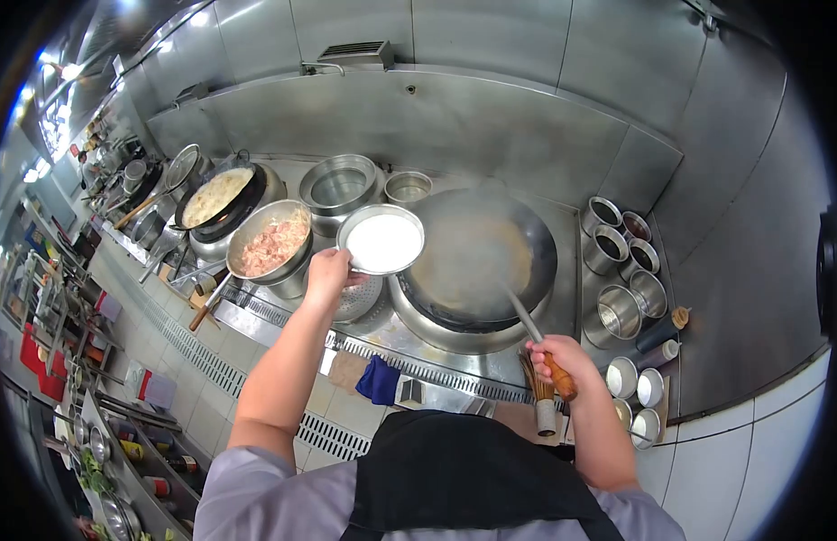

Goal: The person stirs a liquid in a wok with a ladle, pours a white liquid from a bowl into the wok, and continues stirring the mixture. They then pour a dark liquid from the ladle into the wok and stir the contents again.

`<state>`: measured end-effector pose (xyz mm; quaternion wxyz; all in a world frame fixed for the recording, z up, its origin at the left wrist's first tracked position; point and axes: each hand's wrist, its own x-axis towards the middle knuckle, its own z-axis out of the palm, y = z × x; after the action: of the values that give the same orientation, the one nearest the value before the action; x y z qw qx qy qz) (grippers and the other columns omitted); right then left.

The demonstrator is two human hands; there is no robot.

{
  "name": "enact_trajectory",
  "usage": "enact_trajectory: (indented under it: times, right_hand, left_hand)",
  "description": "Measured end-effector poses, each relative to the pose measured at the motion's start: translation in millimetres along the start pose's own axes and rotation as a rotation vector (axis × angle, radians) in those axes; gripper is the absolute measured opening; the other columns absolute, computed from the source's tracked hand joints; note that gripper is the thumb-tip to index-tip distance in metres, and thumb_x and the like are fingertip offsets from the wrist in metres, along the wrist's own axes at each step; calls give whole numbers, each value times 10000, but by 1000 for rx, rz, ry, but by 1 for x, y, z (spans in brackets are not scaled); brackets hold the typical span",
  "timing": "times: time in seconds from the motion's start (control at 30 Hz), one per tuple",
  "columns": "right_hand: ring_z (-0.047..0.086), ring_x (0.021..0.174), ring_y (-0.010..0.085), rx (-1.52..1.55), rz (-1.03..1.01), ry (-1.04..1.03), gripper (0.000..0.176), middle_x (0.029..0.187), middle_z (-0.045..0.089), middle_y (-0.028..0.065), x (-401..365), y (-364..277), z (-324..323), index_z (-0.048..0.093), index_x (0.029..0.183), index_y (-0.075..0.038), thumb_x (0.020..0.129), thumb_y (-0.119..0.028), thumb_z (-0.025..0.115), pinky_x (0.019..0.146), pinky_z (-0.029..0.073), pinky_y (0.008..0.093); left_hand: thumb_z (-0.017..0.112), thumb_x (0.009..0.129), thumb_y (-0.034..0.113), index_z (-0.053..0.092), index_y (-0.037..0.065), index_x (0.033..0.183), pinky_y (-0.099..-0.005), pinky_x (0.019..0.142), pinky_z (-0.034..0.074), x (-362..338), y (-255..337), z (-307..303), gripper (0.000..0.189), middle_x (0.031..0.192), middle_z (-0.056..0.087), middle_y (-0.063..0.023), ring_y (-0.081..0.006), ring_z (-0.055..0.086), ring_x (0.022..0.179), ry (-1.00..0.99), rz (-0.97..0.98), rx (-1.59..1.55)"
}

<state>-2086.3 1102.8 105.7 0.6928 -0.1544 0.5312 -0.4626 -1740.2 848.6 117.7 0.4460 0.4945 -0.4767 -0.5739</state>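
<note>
The outstretched left hand [331, 275] grasps a bowl [381, 239] at the wok's [538, 248] nine o'clock; the right hand's [563, 359] fingers clench a wooden handle [559, 377] at five.

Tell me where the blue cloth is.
In the head view, the blue cloth lies on the stove's front edge, left of centre, just right of the tan cloth.

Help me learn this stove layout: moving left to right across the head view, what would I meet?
Wok of pale food → pan of pinkish meat → held bowl of white contents → large steaming wok → group of small metal pots.
</note>
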Motion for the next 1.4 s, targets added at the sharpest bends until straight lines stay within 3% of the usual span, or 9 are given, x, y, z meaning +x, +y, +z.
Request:
enact_trajectory:
  times: [0.2,0.4,0.67,0.87,0.93,1.07,1.13,1.17,1.4]
  right_hand:
    - [451,396,118,-450,-185,217,208,630,491,30,-43,-16,9,500,1031,18,836,-56,505,371,369,253]
    - [446,376,129,-376,-535,234,244,629,495,34,-48,-20,-2,483,1091,0,851,-43,493,358,374,260]
    - [500,408,143,-634,-573,464,213,612,483,53,-8,-23,-27,499,1039,16,856,-92,517,382,398,304]
    - [604,494,251,-926,-438,657,227,714,598,158,53,-15,-44,497,988,51,832,-111,524,463,482,365]
    - [592,462,226,-1141,-575,749,180,655,565,136,84,9,-56,491,922,35,824,-111,529,427,462,378]
    - [555,444,191,-809,-287,555,146,639,548,94,71,16,-17,492,894,14,841,-110,547,398,430,353]
    - [531,471,161,-66,-93,86,117,655,547,54,59,10,-9,498,865,-33,878,-138,548,422,434,318]
    - [460,440,110,-38,-78,86,114,621,488,0,50,5,-1,476,821,-74,902,-135,527,394,381,282]
    - [460,405,123,-274,-237,221,94,612,496,27,23,-15,16,499,897,-23,842,-75,554,374,369,280]
  left_hand:
    - [466,842,92,547,-133,890,-311,535,568,21,25,33,244,753,591,-162,-271,653,578,-19,76,45]
    - [476,835,83,537,-139,879,-312,512,567,48,39,60,234,753,592,-171,-258,635,557,-51,84,42]
    - [491,821,74,516,-95,861,-308,518,578,70,58,96,176,739,586,-160,-277,655,580,-96,72,61]
    - [488,827,77,530,-105,851,-300,497,565,84,67,115,187,739,589,-169,-269,640,561,-113,76,88]
    - [485,826,78,539,-117,845,-299,483,556,84,70,120,204,735,589,-174,-268,632,542,-121,85,83]
    - [487,830,75,537,-102,854,-294,506,567,87,78,128,185,754,593,-162,-254,636,577,-119,74,97]
    - [492,828,77,548,-110,856,-299,497,562,88,80,131,197,761,593,-162,-247,624,564,-99,61,52]
    - [491,831,82,550,-110,857,-300,504,565,88,82,132,202,775,591,-164,-245,620,567,-115,79,67]
    - [500,828,86,558,-116,855,-293,500,569,101,83,137,212,786,614,-174,-256,649,583,-100,126,120]
